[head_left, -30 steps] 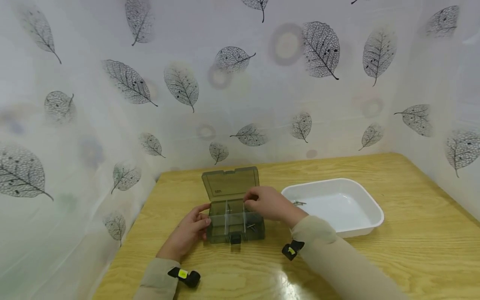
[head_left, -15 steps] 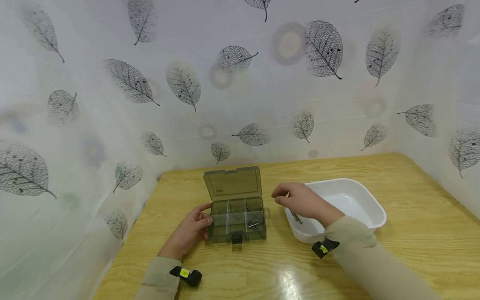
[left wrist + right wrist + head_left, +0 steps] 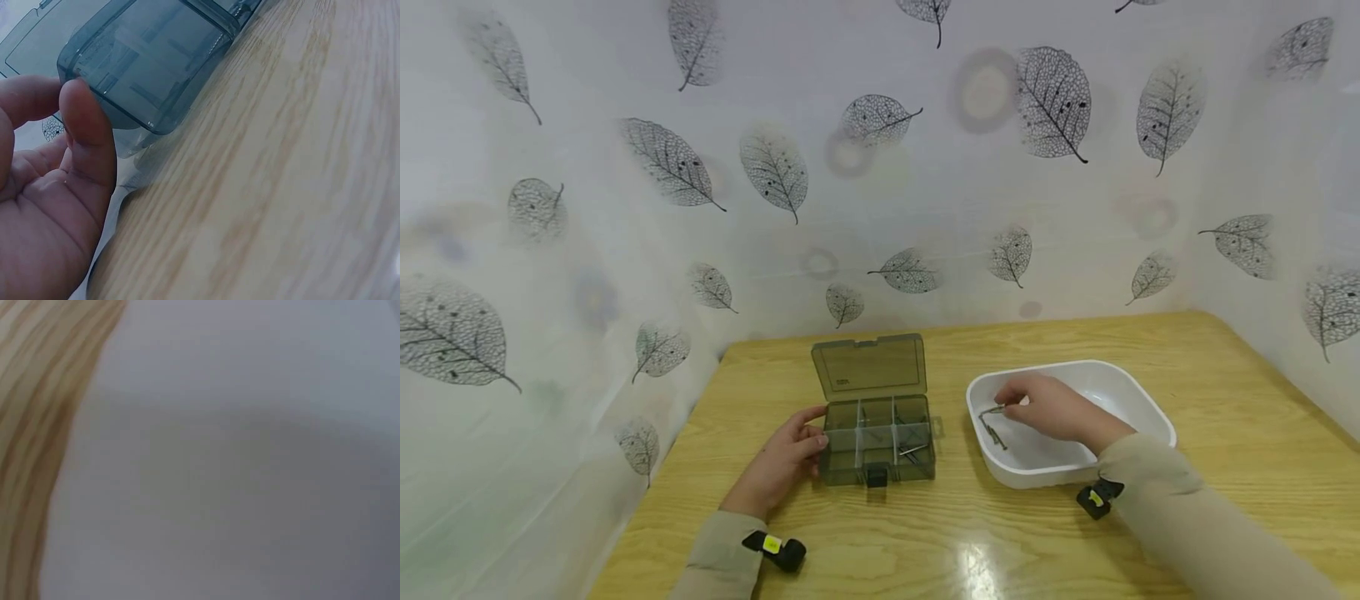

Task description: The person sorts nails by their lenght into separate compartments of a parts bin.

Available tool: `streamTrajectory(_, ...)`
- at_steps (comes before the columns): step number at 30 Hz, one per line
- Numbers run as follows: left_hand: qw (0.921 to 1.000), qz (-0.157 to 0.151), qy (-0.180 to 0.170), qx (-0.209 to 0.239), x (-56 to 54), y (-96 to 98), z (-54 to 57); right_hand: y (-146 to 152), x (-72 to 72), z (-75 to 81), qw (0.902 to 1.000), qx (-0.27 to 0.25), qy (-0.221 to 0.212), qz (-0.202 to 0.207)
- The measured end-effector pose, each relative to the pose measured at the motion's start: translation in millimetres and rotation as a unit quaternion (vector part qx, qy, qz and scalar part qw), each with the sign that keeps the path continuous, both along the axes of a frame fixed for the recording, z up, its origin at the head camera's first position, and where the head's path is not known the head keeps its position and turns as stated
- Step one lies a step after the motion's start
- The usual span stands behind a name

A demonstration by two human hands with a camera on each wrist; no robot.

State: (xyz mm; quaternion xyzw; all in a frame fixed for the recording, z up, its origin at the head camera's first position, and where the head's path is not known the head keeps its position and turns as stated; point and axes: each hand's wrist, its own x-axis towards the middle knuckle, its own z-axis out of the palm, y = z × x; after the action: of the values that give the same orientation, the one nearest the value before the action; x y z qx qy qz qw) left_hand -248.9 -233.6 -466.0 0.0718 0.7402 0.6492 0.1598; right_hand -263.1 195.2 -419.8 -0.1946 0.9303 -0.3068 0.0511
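Note:
A smoky see-through compartment box [image 3: 878, 479] stands on the table with its lid [image 3: 871, 367] raised at the back. Several small metal pieces like screws [image 3: 913, 450] lie in its right compartments. My left hand [image 3: 782, 462] holds the box's left side; in the left wrist view the thumb [image 3: 87, 119] lies against the box's corner. My right hand [image 3: 1052, 408] is over the left part of a white tray [image 3: 1052, 479], thumb and forefinger slightly apart beside several long thin screws [image 3: 995, 433]. Any contact with them is too small to tell.
The wooden table [image 3: 917, 542] reaches to a leaf-printed curtain [image 3: 925, 192] at the back and sides. The right wrist view shows only the tray's blurred white wall [image 3: 219, 487] and some wood grain.
My right hand has moved right from over the box's right compartments to the tray. The left hand keeps its place at the box, and a bright metal piece now shows in the front right compartment.

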Motion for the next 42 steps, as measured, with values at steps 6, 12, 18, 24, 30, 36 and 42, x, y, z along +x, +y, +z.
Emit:
streamTrajectory(6,1.0,0.001,0.003,-0.007,-0.4,-0.1,-1.3,7.5,-0.2,-8.3,0.9999,0.014,-0.002,0.002)
streamTrajectory(12,1.0,0.004,0.005,-0.005,-0.6,0.5,-2.0,9.1,1.2,-15.2,0.9999,0.015,-0.005,0.003)
streamTrajectory(18,1.0,0.004,0.003,-0.002,1.3,1.4,-3.2,8.5,2.7,-19.7,0.9997,0.024,-0.006,0.004)
streamTrajectory(24,0.9999,0.001,0.005,-0.01,-0.5,0.6,-2.5,9.8,1.0,-21.7,0.9988,0.034,-0.031,-0.015)
streamTrajectory(30,0.9999,0.002,0.006,-0.011,-1.7,-0.4,-3.9,11.9,-1.5,-25.2,0.9971,0.045,-0.052,-0.033)
streamTrajectory(36,0.9999,0.008,0.003,-0.008,-2.6,-0.6,-5.2,10.3,0.4,-23.8,0.9961,0.056,-0.059,-0.033)
streamTrajectory(42,0.9999,0.007,-0.002,-0.011,-2.7,-0.1,-4.0,9.9,0.6,-24.5,0.9952,0.069,-0.064,-0.027)
